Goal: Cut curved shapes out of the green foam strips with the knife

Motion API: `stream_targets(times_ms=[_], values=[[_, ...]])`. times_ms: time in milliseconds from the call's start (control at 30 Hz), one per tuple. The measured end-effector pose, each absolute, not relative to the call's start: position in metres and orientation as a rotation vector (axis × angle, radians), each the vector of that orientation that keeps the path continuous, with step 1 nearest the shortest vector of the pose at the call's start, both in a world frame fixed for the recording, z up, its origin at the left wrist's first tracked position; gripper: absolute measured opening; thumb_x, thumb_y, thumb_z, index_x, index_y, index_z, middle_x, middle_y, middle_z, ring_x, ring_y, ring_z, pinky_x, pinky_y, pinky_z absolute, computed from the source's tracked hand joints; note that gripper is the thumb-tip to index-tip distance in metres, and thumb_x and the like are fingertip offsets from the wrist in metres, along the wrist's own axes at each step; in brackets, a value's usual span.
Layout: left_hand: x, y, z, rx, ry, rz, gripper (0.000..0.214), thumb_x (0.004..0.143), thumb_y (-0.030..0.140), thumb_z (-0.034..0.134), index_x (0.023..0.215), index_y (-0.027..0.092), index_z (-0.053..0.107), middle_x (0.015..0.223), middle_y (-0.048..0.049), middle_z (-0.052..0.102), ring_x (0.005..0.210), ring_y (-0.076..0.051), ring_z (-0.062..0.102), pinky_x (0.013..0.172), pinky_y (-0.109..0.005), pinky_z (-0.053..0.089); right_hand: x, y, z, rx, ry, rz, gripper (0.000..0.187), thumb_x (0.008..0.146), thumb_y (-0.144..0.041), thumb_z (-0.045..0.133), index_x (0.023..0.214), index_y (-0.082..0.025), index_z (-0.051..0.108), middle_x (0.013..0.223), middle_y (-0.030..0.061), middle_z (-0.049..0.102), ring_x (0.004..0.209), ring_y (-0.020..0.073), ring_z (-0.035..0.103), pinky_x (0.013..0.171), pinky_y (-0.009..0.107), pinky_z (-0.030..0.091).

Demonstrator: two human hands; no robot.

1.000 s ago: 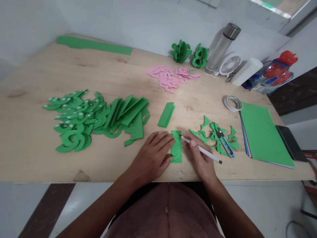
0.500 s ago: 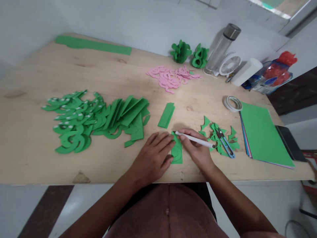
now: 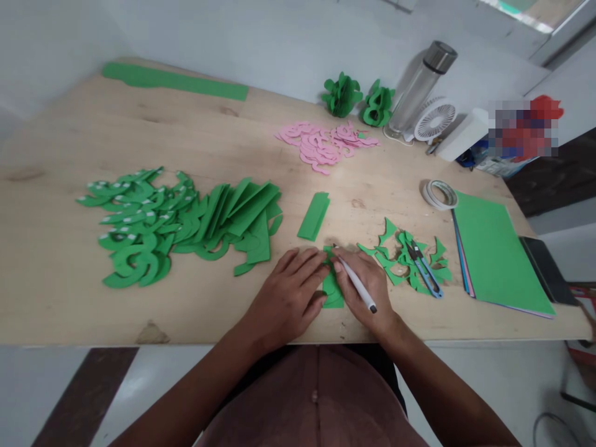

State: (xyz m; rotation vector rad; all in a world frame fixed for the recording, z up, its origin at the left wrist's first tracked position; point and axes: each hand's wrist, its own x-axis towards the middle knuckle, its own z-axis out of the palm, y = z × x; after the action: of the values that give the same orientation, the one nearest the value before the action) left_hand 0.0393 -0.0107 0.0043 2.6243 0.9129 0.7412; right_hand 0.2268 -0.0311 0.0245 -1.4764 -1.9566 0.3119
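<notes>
The left hand [image 3: 291, 292] lay open and palm down near the bench's near edge, its fingers stretched out over the left side of a green strip [image 3: 333, 301]. The right hand [image 3: 367, 282] was closed around a white pen [image 3: 358, 285], its writing end toward the far end of that strip; whether the tip touched could not be made out. The strip lay flat on the bench [image 3: 195, 310] between the two hands, curved lines showing at its near end.

Just beyond it lay a folded green piece [image 3: 313, 216]. To the left spread a pile of green cutouts [image 3: 144, 217], folded pieces [image 3: 237, 208] heaped at its right side. To the right, blue-handled snips [image 3: 426, 273] rested on green scraps [image 3: 387, 230], with a stack of sheets [image 3: 498, 248] farther right. Pink cutouts [image 3: 319, 146] lay on the far side.
</notes>
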Motion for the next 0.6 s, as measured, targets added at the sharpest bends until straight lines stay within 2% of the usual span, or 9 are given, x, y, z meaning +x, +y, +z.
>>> stream_targets(times_ms=[200, 367, 467, 600], values=[[0.039, -0.011, 0.005, 2.640, 0.906, 0.756, 0.037, 0.096, 0.024, 0.047, 0.128, 0.012, 0.061, 0.138, -0.0160, 0.061, 0.133, -0.031, 0.051, 0.112, -0.056, 0.041, 0.228, -0.032, 0.024, -1.491, -1.900, 0.407, 0.029, 0.099, -0.027, 0.049, 0.118, -0.026, 0.071, 0.107, 0.0070, 0.078, 0.096, 0.0252, 0.072, 0.091, 0.045, 0.055], [0.039, -0.011, 0.005, 2.637, 0.911, 0.750, 0.036, 0.096, 0.025, 0.047, 0.126, 0.013, 0.061, 0.138, -0.0149, 0.061, 0.133, -0.031, 0.051, 0.113, -0.055, 0.040, 0.229, -0.031, 0.025, -1.425, -1.614, 0.606, 0.022, 0.096, -0.032, 0.057, 0.109, -0.027, 0.074, 0.108, 0.0048, 0.078, 0.101, 0.0231, 0.072, 0.097, 0.043, 0.054], [0.039, -0.011, 0.006, 2.629, 0.908, 0.749, 0.035, 0.096, 0.025, 0.047, 0.125, 0.013, 0.062, 0.138, -0.0151, 0.062, 0.133, -0.031, 0.051, 0.113, -0.054, 0.040, 0.231, -0.025, 0.027, -1.404, -1.381, 0.774, 0.020, 0.094, -0.038, 0.061, 0.101, -0.026, 0.076, 0.101, 0.0045, 0.079, 0.097, 0.0220, 0.073, 0.089, 0.039, 0.058], [0.040, -0.010, 0.006, 2.626, 0.902, 0.761, 0.035, 0.096, 0.024, 0.047, 0.125, 0.012, 0.062, 0.137, -0.0158, 0.062, 0.133, -0.031, 0.051, 0.113, -0.055, 0.040, 0.233, -0.016, 0.027, -1.420, -1.254, 0.924, 0.023, 0.090, -0.045, 0.065, 0.093, -0.024, 0.074, 0.080, 0.0021, 0.076, 0.075, 0.0185, 0.072, 0.072, 0.033, 0.059]])
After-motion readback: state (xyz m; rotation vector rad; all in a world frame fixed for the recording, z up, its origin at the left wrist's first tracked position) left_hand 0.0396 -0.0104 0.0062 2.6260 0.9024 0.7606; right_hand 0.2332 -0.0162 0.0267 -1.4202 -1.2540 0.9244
